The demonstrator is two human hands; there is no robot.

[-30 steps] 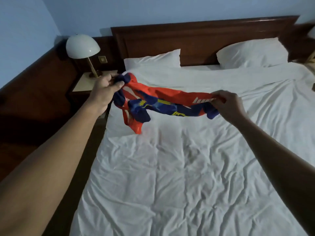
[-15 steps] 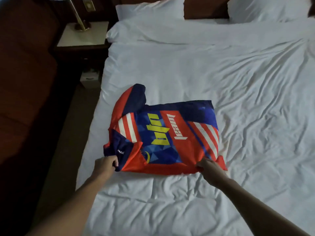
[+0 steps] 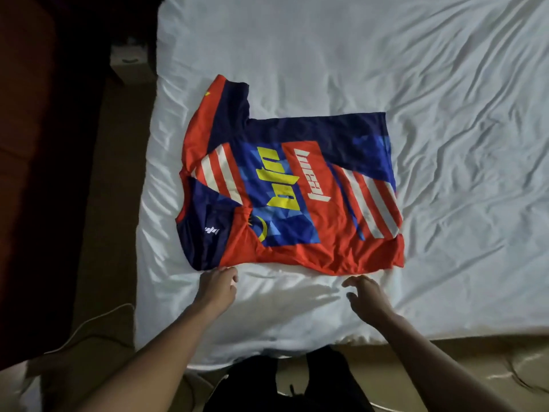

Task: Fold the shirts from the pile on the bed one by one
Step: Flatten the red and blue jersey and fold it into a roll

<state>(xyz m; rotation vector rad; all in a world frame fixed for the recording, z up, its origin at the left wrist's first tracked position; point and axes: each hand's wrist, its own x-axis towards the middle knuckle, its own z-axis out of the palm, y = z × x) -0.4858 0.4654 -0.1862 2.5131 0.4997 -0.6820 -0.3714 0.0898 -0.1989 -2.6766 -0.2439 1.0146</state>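
A red and navy sports shirt (image 3: 297, 191) with white stripes and yellow lettering lies flat on the white bed (image 3: 445, 114), folded in half lengthwise, one sleeve pointing to the far left. My left hand (image 3: 218, 285) hovers just below the shirt's near left corner, fingers loosely curled, holding nothing. My right hand (image 3: 367, 295) is just below the near edge on the right, fingers spread and relaxed, apart from the cloth.
The bed's foot edge (image 3: 297, 349) runs close to me, with a beige floor (image 3: 445, 367) beyond it. A small box (image 3: 129, 59) and a dark wooden wall panel (image 3: 29, 144) stand left of the bed. A thin cable (image 3: 89, 325) lies on the floor.
The shirt went from held up in the air to lying flat on the bed. Both hands have let go of its near edge and drawn back slightly.
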